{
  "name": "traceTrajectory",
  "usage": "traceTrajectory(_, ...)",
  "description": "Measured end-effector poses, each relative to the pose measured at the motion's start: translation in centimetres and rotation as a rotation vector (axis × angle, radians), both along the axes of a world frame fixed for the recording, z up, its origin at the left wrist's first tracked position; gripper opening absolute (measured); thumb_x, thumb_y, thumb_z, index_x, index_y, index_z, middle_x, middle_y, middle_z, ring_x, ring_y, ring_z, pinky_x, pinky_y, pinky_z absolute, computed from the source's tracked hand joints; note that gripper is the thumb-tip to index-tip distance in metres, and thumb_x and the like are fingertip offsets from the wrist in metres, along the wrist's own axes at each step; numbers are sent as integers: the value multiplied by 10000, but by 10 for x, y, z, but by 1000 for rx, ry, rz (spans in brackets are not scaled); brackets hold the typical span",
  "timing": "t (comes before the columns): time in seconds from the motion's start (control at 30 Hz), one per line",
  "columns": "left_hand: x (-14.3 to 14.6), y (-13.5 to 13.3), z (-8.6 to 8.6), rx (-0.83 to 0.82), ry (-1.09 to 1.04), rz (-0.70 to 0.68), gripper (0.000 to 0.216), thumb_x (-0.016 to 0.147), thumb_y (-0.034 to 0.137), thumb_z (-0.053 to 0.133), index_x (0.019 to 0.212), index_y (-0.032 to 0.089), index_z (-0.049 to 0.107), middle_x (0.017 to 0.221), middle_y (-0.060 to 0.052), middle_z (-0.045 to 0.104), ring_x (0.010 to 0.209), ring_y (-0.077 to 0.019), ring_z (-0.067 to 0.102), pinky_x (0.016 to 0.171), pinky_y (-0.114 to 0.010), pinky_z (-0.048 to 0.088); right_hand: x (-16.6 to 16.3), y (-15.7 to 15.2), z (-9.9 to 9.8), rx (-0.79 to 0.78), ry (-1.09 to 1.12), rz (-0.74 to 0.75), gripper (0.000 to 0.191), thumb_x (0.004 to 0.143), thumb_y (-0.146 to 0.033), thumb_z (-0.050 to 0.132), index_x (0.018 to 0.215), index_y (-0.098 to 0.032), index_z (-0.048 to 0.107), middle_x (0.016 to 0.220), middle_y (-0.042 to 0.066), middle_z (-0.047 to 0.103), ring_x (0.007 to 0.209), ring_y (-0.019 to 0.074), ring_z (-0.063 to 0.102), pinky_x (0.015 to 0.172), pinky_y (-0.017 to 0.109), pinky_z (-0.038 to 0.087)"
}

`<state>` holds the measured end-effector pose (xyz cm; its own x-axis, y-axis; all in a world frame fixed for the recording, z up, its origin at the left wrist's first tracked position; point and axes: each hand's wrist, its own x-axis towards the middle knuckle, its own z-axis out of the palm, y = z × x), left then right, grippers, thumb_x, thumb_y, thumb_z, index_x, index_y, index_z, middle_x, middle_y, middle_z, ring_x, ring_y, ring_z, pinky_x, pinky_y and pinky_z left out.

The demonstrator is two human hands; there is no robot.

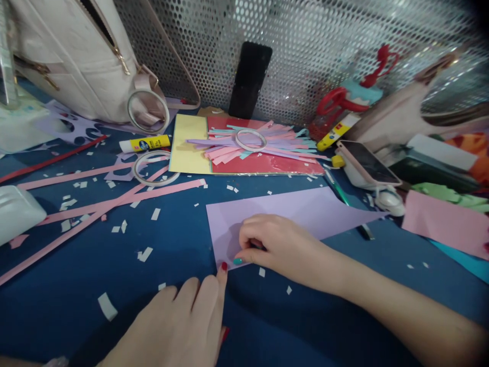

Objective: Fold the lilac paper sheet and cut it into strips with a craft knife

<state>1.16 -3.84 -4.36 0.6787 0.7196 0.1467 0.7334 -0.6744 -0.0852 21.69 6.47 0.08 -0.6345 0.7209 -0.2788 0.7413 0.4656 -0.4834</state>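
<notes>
A lilac paper triangle lies on the blue tabletop. My right hand rests on its near left corner, fingers curled and pinching the paper's edge. My left hand lies low at the front, fingers together, its fingertip touching the same corner of the paper.
Pink paper strips and white scraps litter the left. Tape rings, a glue stick, and a yellow-and-red sheet with cut strips sit behind. A bag, phones, red scissors and a pink sheet crowd the edges.
</notes>
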Motion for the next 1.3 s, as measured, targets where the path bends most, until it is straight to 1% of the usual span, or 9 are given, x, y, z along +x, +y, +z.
traceTrajectory(0.27, 1, -1, 4, -14, 24, -24, 424, 836, 80, 414, 1223, 125, 580, 800, -73, 635, 558, -187, 584, 423, -273, 435, -3, -1, 4, -2, -55, -25, 228, 850, -269, 655, 683, -189, 523, 727, -30, 586, 709, 133, 512, 591, 256, 296)
traceTrajectory(0.4, 2, 7, 13, -78, 63, -48, 384, 855, 118, 436, 1199, 140, 603, 769, -51, 634, 517, -178, 566, 411, -268, 405, -4, -3, 7, 20, -76, -19, 205, 852, -266, 653, 697, -188, 546, 731, -25, 592, 708, 136, 515, 594, 255, 304)
traceTrajectory(0.57, -13, 47, 36, -237, 127, -254, 194, 881, 165, 510, 982, 186, 674, 739, -16, 631, 500, -164, 541, 447, -288, 367, -5, -4, 9, 23, -84, 3, 178, 860, -278, 650, 727, -183, 578, 766, -9, 609, 751, 149, 537, 623, 257, 327)
traceTrajectory(0.67, -28, 76, 51, -226, 88, -555, 179, 902, 157, 516, 958, 238, 666, 797, -9, 634, 604, -170, 569, 501, -293, 363, -5, -4, 11, 23, -82, 2, 169, 863, -282, 640, 738, -181, 589, 782, 0, 615, 761, 156, 541, 629, 262, 335)
traceTrajectory(0.7, -32, 84, 55, -247, 95, -588, 179, 920, 179, 510, 984, 238, 667, 789, -8, 623, 608, -166, 563, 512, -299, 363, -6, -5, 12, 20, -80, 0, 164, 866, -277, 634, 741, -181, 591, 788, 2, 619, 762, 157, 541, 629, 264, 335)
traceTrajectory(0.83, -39, 102, 58, -281, 11, -631, 229, 959, 224, 474, 1065, 241, 675, 785, -9, 628, 641, -156, 577, 568, -311, 379, -7, -5, 14, 8, -67, 2, 146, 866, -252, 618, 742, -183, 585, 801, 0, 629, 761, 153, 538, 627, 261, 330)
traceTrajectory(1.0, -38, 105, 50, -266, 22, -651, 290, 954, 219, 478, 1204, 246, 623, 920, -24, 669, 724, -157, 618, 602, -302, 398, -7, -5, 16, 17, -70, 23, 172, 860, -266, 610, 717, -186, 556, 776, -18, 606, 723, 135, 515, 603, 250, 303)
traceTrajectory(1.13, -35, 102, 51, -227, 69, -645, 258, 930, 211, 512, 1150, 236, 645, 877, -11, 658, 683, -167, 612, 569, -318, 385, -12, -3, 23, 12, -130, 37, 197, 827, -326, 634, 706, -188, 564, 731, -31, 589, 650, 117, 492, 556, 246, 274)
traceTrajectory(1.3, -32, 98, 54, -203, 75, -642, 214, 911, 190, 530, 1074, 222, 667, 822, -13, 653, 649, -163, 602, 561, -318, 372, -31, 7, 38, 40, -367, 133, 329, 769, -497, 666, 674, -187, 611, 654, -5, 581, 588, 137, 486, 507, 265, 246)
